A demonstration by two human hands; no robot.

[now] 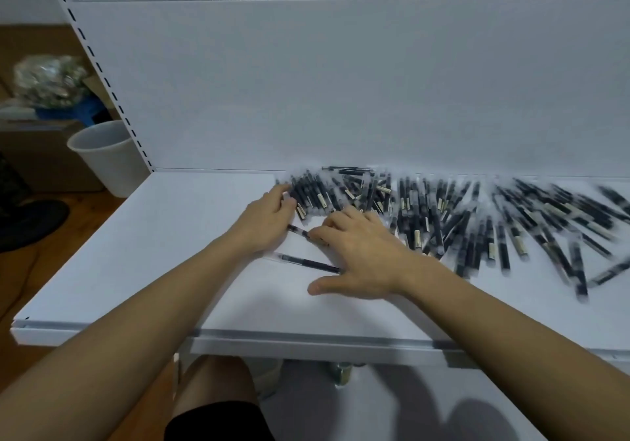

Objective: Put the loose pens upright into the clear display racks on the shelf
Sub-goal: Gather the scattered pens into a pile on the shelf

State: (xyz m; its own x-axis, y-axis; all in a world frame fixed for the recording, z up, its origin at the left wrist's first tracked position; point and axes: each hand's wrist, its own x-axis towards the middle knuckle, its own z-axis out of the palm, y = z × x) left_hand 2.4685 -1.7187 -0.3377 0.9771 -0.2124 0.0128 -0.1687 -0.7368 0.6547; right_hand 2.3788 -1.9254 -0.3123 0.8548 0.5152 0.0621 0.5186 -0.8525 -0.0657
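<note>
A wide pile of loose black pens (443, 215) with clear caps lies flat along the back of the white shelf (136, 253), blurred toward the right. My left hand (266, 215) lies palm down at the pile's left end, fingertips touching the pens there. My right hand (361, 253) is spread palm down over the pile's front edge, fingers straight, thumb out to the left. Two single pens lie apart from the pile: one (300, 231) between my hands, another (306, 263) just under my right hand. No clear display rack is in view.
The shelf's white back panel (341, 82) rises behind the pens, with a slotted upright (102, 75) at its left. Left of the shelf stand a white bin (105, 157), cardboard boxes and a plastic bag on the wooden floor. My knee shows under the shelf's front edge.
</note>
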